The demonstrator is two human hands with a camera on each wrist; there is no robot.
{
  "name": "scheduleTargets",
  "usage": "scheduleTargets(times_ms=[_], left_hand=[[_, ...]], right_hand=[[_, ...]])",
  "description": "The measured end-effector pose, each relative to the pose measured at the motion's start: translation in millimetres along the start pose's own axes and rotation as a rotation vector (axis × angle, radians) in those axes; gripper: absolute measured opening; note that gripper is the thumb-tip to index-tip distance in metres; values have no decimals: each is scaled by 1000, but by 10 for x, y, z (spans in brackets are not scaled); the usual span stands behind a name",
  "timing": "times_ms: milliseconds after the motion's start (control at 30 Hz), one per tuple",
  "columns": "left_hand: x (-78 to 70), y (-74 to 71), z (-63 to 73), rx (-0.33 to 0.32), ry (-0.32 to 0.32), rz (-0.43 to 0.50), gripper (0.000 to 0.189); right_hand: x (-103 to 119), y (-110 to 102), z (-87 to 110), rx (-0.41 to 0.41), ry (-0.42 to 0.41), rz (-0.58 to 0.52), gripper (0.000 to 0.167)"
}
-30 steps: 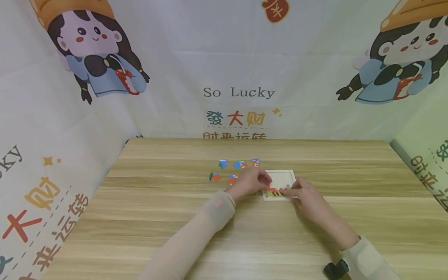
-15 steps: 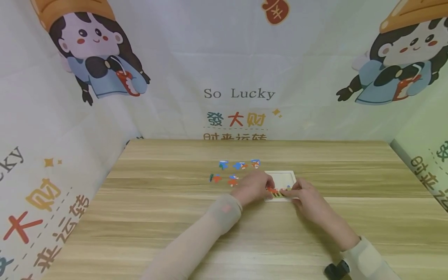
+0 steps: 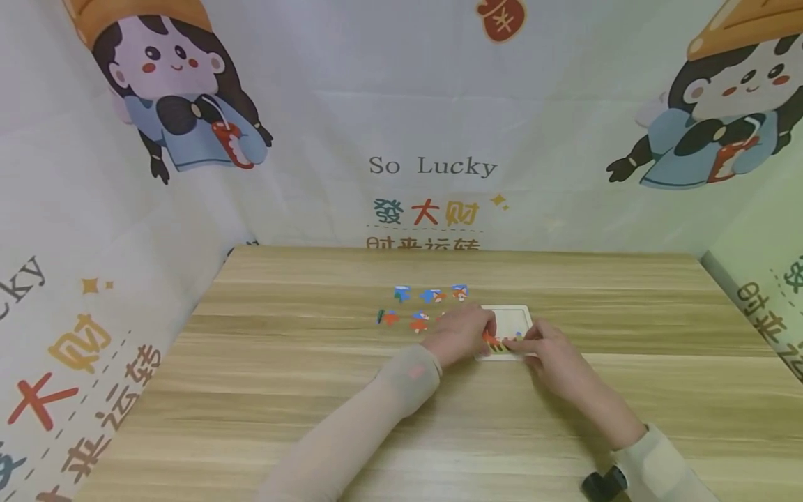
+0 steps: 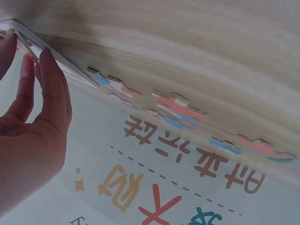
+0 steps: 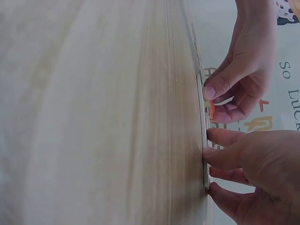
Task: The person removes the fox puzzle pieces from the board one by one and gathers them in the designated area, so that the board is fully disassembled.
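Note:
A white puzzle tray [image 3: 511, 319] lies flat on the table, with orange, yellow and green jigsaw pieces [image 3: 498, 344] along its near side. My left hand [image 3: 461, 330] is over the tray's left part, pinching a small orange and green jigsaw piece [image 5: 211, 110] between thumb and fingertips at the tray's edge. From the other side, my right hand [image 3: 557, 357] holds the tray's right edge, its index finger stretched over the pieces inside. In the left wrist view, the left fingers [image 4: 52, 82] hide part of the tray.
Several loose jigsaw pieces [image 3: 419, 322] in blue, orange and white lie left of the tray in two rough rows. The wooden table [image 3: 282, 335] ends at a printed cloth backdrop [image 3: 301, 160]. A black device [image 3: 604, 482] sits by the right sleeve.
My left hand has shifted slightly right and down over the tray's left side, uncovering more of the loose pieces. The right hand keeps its place.

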State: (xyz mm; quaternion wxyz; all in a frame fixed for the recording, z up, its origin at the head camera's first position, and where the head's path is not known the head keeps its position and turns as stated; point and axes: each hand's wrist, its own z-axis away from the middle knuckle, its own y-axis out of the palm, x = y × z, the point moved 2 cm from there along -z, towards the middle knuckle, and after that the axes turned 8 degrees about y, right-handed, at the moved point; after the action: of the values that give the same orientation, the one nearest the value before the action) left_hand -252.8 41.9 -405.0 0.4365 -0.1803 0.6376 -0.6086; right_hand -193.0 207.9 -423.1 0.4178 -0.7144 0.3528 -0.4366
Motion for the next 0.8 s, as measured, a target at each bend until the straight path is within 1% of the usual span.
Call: scheduleTargets(times_ms=[133, 333, 433, 567, 800], left_hand=[[6, -7, 13, -15, 10, 16, 27], [54, 17, 14, -23, 17, 113, 24], [55, 18, 20, -23, 11, 146, 23], [61, 17, 30, -33, -8, 202, 22], [86, 12, 20, -65, -3, 240, 19]], right_hand=[[4, -12, -3, 2, -13, 11, 40], [9, -12, -2, 9, 7, 4, 40], [9, -7, -2, 14, 19, -6, 40], [5, 0, 1, -1, 2, -9, 40], [-6, 8, -1, -16, -16, 2, 40]])
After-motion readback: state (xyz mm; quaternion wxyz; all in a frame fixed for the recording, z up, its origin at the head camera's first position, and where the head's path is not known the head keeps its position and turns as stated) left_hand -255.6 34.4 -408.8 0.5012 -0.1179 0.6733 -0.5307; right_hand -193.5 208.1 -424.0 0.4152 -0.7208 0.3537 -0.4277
